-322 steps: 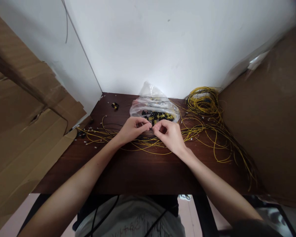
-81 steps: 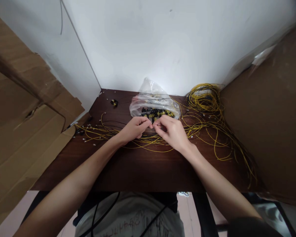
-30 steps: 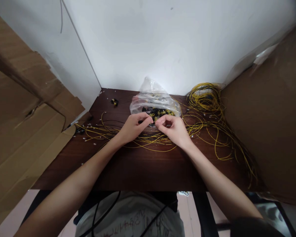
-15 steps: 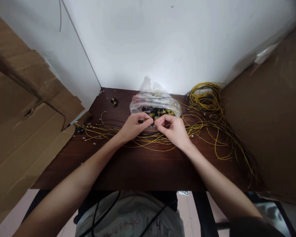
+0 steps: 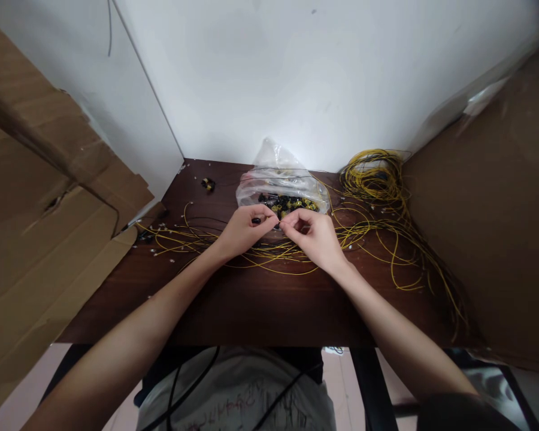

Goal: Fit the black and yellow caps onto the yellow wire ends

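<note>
My left hand (image 5: 247, 228) is closed in a pinch, with a small black piece (image 5: 256, 221) showing between thumb and fingers. My right hand (image 5: 317, 236) pinches too, its thumb and forefinger meeting just beside the left fingertips. Whatever lies between the two sets of fingertips is too small to make out. Right behind them a clear plastic bag (image 5: 273, 164) lies open, holding several small black and yellow parts (image 5: 291, 203). Thin yellow and black wires (image 5: 291, 270) run across the table beneath both hands.
A coil of yellow and black wire (image 5: 371, 173) sits at the back right of the brown table (image 5: 251, 311). Cardboard (image 5: 40, 239) stands on the left, and a brown cardboard side (image 5: 489, 209) on the right. A small black and yellow bundle (image 5: 208, 185) lies back left. Behind is a white wall (image 5: 260, 78).
My right fingertips have shifted slightly left, closer to the left ones. My left hand has hardly moved, and both keep their pinch.
</note>
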Demonstrator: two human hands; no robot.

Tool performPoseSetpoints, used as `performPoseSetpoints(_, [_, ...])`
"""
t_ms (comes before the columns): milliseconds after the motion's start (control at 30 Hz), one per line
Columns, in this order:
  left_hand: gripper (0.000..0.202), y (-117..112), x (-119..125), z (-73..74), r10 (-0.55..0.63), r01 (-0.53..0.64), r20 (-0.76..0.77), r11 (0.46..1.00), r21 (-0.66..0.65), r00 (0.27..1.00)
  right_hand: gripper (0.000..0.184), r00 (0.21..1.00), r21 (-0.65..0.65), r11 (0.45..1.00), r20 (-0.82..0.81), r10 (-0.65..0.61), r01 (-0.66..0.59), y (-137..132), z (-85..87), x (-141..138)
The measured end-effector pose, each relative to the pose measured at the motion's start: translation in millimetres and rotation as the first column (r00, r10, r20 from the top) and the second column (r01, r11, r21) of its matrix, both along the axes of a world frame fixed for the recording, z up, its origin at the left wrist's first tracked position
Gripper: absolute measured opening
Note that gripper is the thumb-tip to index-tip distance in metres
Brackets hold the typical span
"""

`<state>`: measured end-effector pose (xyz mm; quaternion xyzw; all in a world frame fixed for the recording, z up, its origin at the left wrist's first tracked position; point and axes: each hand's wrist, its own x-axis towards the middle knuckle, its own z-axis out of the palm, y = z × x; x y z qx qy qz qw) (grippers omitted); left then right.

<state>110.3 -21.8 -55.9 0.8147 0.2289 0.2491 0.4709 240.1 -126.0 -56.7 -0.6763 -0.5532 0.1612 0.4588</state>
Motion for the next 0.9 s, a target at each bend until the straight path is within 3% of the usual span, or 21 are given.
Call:
performPoseSetpoints(200, [0.019,1.6,-0.7,-5.3,0.005,-0.008,0.034,0.997,0.079,0.999,0.014,0.999,-0.014,1.0,-0.041,-0.018,0.017,0.1,-1.2,0.5])
performPoseSetpoints(500, [0.013,-0.6,-1.5,-1.3,0.034,-0.04,0.054,0.993,0.115,0.998,0.014,0.99,-0.011,1.0,-0.14,-0.02,0.019,1.4,-2.6,2.3])
performPoseSetpoints(900, [0.015,-0.4,-2.1,-0.9,0.041,-0.046,0.053,0.993,0.106,0.998,0.013,0.994,-0.008,1.0,-0.108,-0.021,0.02,0.8,-2.5,1.6])
